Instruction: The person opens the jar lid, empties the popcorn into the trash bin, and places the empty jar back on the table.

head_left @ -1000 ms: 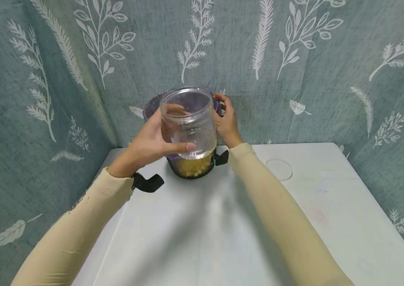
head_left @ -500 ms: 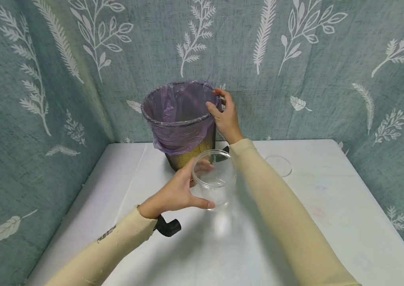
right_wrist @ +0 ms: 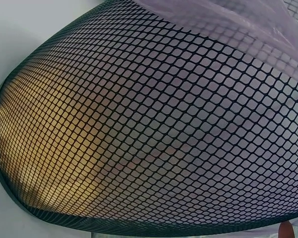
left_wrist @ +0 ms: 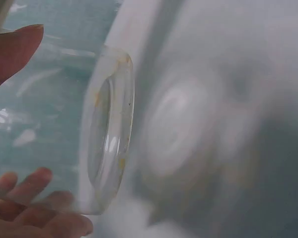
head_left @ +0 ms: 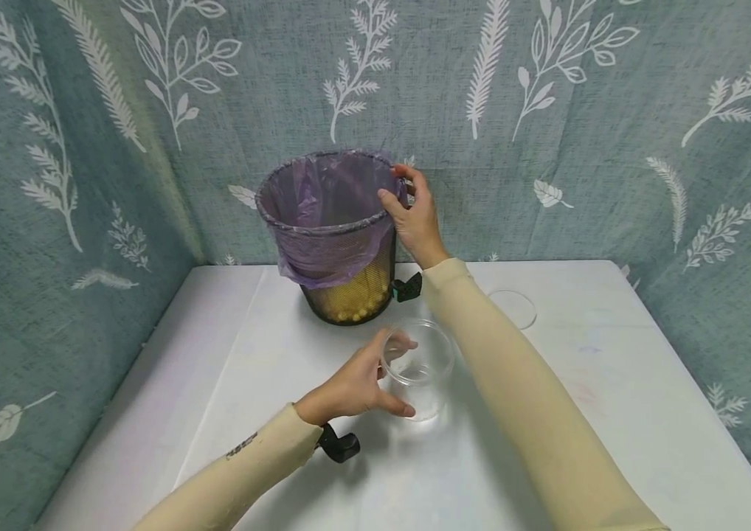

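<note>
My left hand (head_left: 358, 380) grips a clear plastic jar (head_left: 430, 394) round its side, thumb in front and fingers behind. No contents show inside it. In the left wrist view, yellowish specks mark the jar's bottom edge (left_wrist: 123, 144), and a gap separates it from its reflection on the table. My right hand (head_left: 417, 221) holds the rim of a black mesh wastebasket (head_left: 389, 269) on its right side. A purple bag (head_left: 332, 254) lines the basket and folds over its rim. Through the mesh, a yellow mass (head_left: 352, 299) shows low in the basket.
A thin clear ring-shaped outline, perhaps a lid (head_left: 535, 313), lies on the white table (head_left: 588, 435) to the right. Patterned green fabric (head_left: 468, 184) stands behind and at both sides. A black wrist mount (head_left: 338, 445) sticks out below the left wrist.
My left hand has brought the jar from in front of the wastebasket's mouth down and toward me, low over the table. The right hand stays on the rim.
</note>
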Available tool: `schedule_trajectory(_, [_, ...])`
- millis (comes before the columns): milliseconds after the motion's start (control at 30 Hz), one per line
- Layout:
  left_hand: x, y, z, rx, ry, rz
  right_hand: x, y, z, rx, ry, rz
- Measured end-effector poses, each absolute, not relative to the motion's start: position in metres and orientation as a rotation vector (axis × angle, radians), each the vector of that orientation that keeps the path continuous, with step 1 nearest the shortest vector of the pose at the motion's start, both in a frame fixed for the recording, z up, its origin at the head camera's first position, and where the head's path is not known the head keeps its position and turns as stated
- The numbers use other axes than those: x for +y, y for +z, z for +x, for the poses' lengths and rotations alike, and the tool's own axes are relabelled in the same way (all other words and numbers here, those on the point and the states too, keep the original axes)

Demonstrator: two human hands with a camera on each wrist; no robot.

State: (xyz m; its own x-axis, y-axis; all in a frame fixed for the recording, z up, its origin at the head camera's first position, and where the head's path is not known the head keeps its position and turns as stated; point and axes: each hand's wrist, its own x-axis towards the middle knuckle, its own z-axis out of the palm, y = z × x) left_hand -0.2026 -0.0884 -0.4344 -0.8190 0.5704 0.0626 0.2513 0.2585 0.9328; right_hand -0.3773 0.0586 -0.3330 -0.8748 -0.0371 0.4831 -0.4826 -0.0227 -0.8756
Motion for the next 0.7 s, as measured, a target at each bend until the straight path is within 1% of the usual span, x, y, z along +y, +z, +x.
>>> schedule_trajectory(433, [-0.081, -0.466, -0.199, 2.233, 1.555, 0.791, 0.057, -0.333, -0.378, -1.943, 1.973, 0.550])
schedule_trajectory(700, [-0.080, -0.471, -0.198, 2.233, 1.561, 0.793, 0.058, -0.334, -0.378, -1.940, 1.979, 0.541])
